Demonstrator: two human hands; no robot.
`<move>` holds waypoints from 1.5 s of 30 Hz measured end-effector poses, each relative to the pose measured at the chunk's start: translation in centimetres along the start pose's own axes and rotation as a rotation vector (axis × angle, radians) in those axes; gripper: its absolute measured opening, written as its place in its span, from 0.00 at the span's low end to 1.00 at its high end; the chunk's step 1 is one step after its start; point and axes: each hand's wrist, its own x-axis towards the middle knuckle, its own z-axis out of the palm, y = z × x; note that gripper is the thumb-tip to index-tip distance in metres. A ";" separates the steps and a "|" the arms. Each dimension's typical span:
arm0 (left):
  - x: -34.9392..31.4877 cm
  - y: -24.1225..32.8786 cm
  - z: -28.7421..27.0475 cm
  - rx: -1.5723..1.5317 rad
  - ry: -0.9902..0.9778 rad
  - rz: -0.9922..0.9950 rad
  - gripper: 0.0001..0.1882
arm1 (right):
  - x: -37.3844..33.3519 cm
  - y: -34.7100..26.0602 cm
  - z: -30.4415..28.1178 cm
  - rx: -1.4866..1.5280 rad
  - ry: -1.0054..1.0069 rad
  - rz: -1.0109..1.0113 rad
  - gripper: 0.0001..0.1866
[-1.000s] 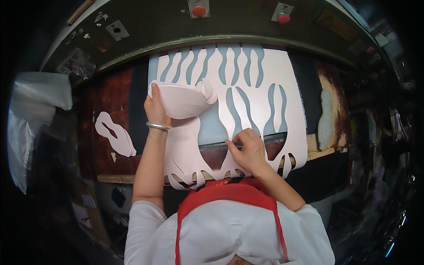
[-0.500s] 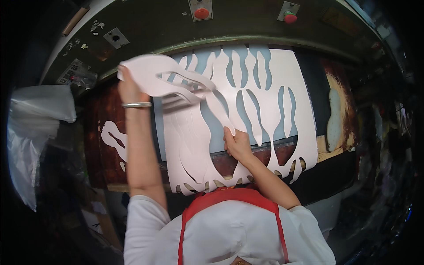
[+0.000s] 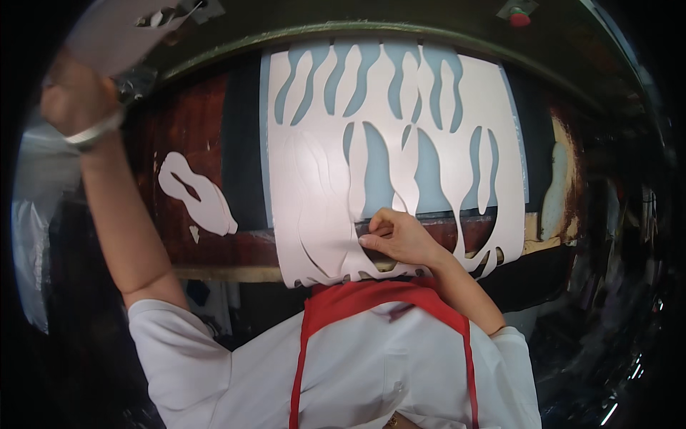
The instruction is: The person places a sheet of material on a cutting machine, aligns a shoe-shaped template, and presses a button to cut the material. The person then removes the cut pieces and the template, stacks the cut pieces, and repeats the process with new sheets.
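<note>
There are two hands [image 3: 80,100] [image 3: 404,237], one pink sheet [image 3: 314,193], one bracelet [image 3: 94,131], one red button [image 3: 519,18] and one apron [image 3: 371,297].

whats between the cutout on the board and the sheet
Right of the cutout, the head view shows brown board, the black strip, then the blue mat's edge, up to the sheet.

White short-sleeved top [image 3: 354,357], red apron [image 3: 371,292] with narrow straps [image 3: 299,372], silvery bangle [image 3: 94,132] around the left wrist.
</note>
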 end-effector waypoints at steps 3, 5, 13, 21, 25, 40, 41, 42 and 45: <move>-15.3 3.7 -0.1 -0.148 -0.634 0.486 0.18 | 0.3 0.5 1.7 0.311 -0.240 0.253 0.15; -23.5 5.5 -1.7 -0.453 -1.033 0.348 0.16 | 0.7 0.8 2.3 0.528 -0.244 0.253 0.15; -29.8 6.1 -5.3 -0.368 -0.965 0.312 0.13 | 1.5 0.7 4.1 0.840 -0.266 0.094 0.11; -23.3 1.4 -2.9 -0.744 0.083 -1.162 0.22 | 0.4 -4.8 4.2 -0.636 0.202 -0.219 0.17; -23.4 -0.2 -2.7 -0.961 0.029 -1.428 0.23 | 5.6 -4.9 6.2 -0.322 0.101 -0.062 0.24; -7.3 -4.0 -14.8 -0.324 0.497 -0.475 0.21 | 3.3 0.4 1.1 -0.206 0.180 -0.091 0.14; -6.2 -4.2 -16.3 -0.223 0.452 -0.330 0.22 | 2.4 0.5 0.6 -0.197 0.134 -0.109 0.15; -5.7 -4.3 -17.4 -0.067 0.495 -0.289 0.21 | 1.6 0.4 0.2 -0.207 0.150 -0.107 0.15; -8.3 -4.2 -18.4 0.522 0.347 -0.250 0.20 | -0.5 -0.2 -0.7 -0.153 0.194 -0.048 0.12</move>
